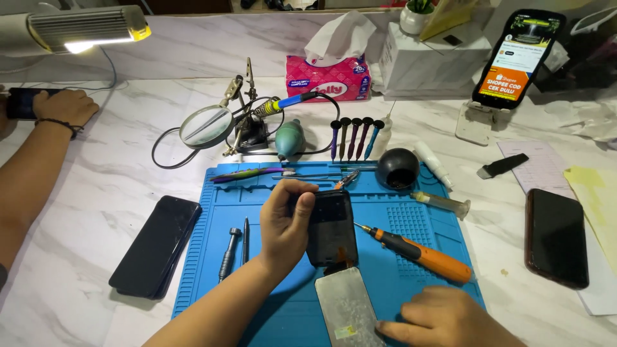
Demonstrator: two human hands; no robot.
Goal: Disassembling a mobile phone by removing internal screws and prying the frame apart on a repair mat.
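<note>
We have our left hand wrapped around the edge of a dark phone screen panel, fingers curled over its top and thumb side gripping it, so the panel stands tilted up above the blue work mat. Our right hand lies low on the mat with its fingertips pressed on the lower edge of a grey metal phone frame, which lies flat just below the raised panel; the hand is half closed and grasps nothing else. An orange electric screwdriver rests on the mat just right of the panel. 2 metal drivers lie left of our wrist. A black phone lies off the mat to the left, another dark phone well to the right. Another person's hand rests far left.
</note>
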